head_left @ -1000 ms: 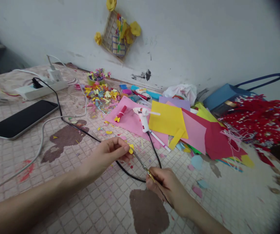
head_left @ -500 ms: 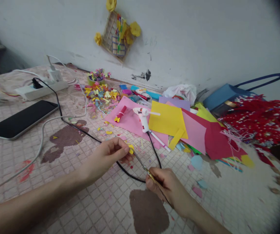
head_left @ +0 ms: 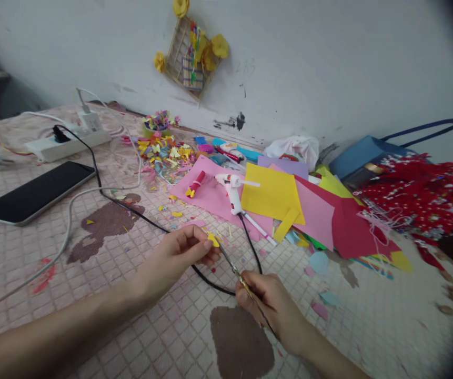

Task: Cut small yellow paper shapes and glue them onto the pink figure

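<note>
Pinched between the thumb and fingertips of my left hand is a small yellow paper piece. My right hand is closed around the gold handles of a pair of scissors. Their metal blades point up and left, with the tip at or very near the paper; whether the blades are together cannot be made out. Both hands are above the quilted cloth, over a black cord. Beyond them a white glue gun lies on pink paper, beside a small red paper roll.
Yellow paper and red sheets spread to the right, near a red tinsel-like bundle and a blue bag. Paper scraps heap at the back. A dark-screened tablet and a power strip lie left.
The yellow paper piece has turned slightly and shows more above my left fingertips. Both hands stay in almost the same place, and the scissors keep nearly the same angle.
</note>
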Demonstrator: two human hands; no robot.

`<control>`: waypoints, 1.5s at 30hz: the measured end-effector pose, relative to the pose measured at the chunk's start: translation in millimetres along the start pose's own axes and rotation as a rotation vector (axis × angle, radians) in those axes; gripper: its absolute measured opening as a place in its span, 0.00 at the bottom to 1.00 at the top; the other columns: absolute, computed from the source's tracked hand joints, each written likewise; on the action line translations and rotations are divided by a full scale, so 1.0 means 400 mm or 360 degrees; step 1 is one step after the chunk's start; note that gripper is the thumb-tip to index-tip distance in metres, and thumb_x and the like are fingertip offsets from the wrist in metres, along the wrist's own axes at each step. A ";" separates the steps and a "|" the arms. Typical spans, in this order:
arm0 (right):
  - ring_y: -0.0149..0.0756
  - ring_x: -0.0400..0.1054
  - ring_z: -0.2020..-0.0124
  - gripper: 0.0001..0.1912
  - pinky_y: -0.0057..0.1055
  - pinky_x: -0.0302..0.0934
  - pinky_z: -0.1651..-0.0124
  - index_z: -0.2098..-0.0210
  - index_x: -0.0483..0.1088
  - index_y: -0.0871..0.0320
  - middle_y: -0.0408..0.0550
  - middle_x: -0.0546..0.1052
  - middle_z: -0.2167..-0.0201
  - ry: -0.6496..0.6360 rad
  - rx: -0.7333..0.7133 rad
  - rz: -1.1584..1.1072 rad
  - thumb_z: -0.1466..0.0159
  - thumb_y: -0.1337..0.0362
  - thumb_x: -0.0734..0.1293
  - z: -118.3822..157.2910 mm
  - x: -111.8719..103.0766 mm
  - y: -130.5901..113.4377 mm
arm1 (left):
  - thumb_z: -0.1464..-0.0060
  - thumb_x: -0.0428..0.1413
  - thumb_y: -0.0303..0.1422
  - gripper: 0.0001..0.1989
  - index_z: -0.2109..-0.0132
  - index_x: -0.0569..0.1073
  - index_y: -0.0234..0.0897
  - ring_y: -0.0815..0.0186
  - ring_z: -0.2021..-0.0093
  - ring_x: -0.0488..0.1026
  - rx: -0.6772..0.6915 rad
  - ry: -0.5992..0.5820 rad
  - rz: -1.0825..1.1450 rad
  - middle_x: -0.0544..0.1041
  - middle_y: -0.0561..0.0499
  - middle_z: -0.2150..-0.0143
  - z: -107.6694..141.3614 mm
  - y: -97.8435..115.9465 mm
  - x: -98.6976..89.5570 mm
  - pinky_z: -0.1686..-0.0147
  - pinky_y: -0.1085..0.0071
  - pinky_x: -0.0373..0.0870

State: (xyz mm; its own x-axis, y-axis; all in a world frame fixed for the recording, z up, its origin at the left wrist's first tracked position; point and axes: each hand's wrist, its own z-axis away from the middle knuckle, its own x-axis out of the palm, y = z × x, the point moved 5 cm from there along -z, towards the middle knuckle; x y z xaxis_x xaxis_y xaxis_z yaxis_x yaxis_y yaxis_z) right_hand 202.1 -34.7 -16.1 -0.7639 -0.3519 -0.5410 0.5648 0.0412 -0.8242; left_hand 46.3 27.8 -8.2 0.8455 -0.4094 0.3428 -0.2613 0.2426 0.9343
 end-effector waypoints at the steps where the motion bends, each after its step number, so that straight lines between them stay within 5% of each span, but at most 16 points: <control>1: 0.26 0.46 0.80 0.22 0.25 0.41 0.78 0.79 0.53 0.57 0.37 0.52 0.83 0.0003 0.0009 0.0000 0.37 0.49 0.56 0.001 0.002 0.001 | 0.47 0.57 0.33 0.08 0.69 0.66 0.34 0.69 0.71 0.72 0.0002 0.0005 0.0009 0.75 0.51 0.72 0.001 -0.001 0.001 0.68 0.72 0.67; 45: 0.26 0.49 0.81 0.20 0.24 0.42 0.79 0.78 0.56 0.58 0.37 0.55 0.83 0.0083 -0.0049 -0.0045 0.36 0.50 0.56 0.005 0.019 -0.007 | 0.45 0.55 0.33 0.07 0.69 0.66 0.34 0.71 0.71 0.70 0.0003 -0.0033 -0.0083 0.76 0.53 0.71 -0.002 0.001 -0.004 0.69 0.74 0.64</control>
State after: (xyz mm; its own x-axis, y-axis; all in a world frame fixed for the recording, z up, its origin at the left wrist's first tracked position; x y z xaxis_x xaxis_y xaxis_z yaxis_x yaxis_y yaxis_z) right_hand 195.4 -39.2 -17.6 -0.7949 -0.3041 -0.5250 0.5338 0.0609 -0.8434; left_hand 45.2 29.1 -8.4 0.8482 -0.4395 0.2957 -0.2181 0.2189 0.9511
